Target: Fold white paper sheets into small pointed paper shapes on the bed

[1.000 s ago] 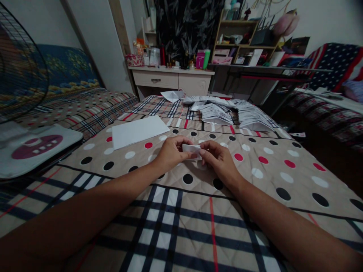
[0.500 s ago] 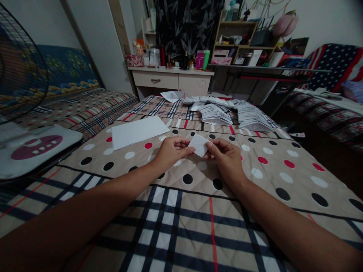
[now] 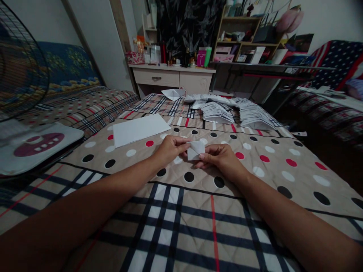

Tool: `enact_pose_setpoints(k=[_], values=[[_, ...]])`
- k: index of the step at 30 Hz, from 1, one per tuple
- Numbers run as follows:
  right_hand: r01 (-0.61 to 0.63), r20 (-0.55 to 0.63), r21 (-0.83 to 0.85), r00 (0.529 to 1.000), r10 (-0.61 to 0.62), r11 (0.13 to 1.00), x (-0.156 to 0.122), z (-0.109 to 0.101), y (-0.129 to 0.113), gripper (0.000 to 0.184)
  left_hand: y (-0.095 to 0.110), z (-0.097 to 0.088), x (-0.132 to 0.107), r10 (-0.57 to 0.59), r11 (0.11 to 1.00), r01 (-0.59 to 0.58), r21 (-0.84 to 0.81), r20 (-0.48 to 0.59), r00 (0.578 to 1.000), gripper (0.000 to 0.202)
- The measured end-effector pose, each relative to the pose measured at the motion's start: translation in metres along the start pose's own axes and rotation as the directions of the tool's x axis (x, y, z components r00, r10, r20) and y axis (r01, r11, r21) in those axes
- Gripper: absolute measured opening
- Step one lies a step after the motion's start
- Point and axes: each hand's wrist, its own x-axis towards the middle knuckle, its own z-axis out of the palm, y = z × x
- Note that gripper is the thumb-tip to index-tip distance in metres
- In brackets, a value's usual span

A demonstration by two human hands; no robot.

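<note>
Two hands on one small folded paper, held between them over dotted bedcover. Left hand: thumb and fingers pinched on its upper left corner. Right hand: thumb pressed at lower right, fingers curled beneath — grip closed on paper. Past left hand, flat white sheets on cover; farther off, right of them — folded-paper stacks.

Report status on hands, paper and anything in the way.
Left hand, right hand: both pinching. Paper: folded, held between them. Sheets lie apart, farther left; nothing seen blocking.
</note>
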Motion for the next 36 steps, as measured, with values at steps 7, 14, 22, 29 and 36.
enact_pose_setpoints(k=[7, 14, 22, 29, 36], values=[[0.013, -0.238, -0.186, 0.969, -0.058, 0.982, -0.002, 0.008, -0.001, 0.031, 0.006, 0.01, -0.008, 0.048, 0.988, -0.053, 0.145, 0.037, 0.998, 0.027], [0.075, -0.213, -0.331, 0.965, -0.152, 0.941, -0.007, 0.014, -0.002, 0.029, 0.009, 0.012, -0.014, 0.177, 0.904, -0.175, 0.391, 0.031, 0.984, 0.02], [0.194, -0.069, -0.553, 0.959, -0.276, 0.81, -0.007, 0.013, -0.005, 0.034, 0.019, 0.007, -0.014, 0.24, 0.82, -0.202, 0.536, -0.001, 0.971, 0.03], [0.151, -0.11, -0.415, 0.971, -0.214, 0.897, -0.008, 0.018, -0.002, 0.049, 0.019, 0.004, -0.007, 0.349, 0.612, -0.225, 0.758, -0.004, 0.937, 0.035], [0.003, -0.134, 0.065, 0.991, 0.006, 0.998, -0.007, 0.016, -0.006, 0.05, 0.014, -0.009, -0.005, 0.399, 0.674, -0.203, 0.71, -0.119, 0.909, 0.055]])
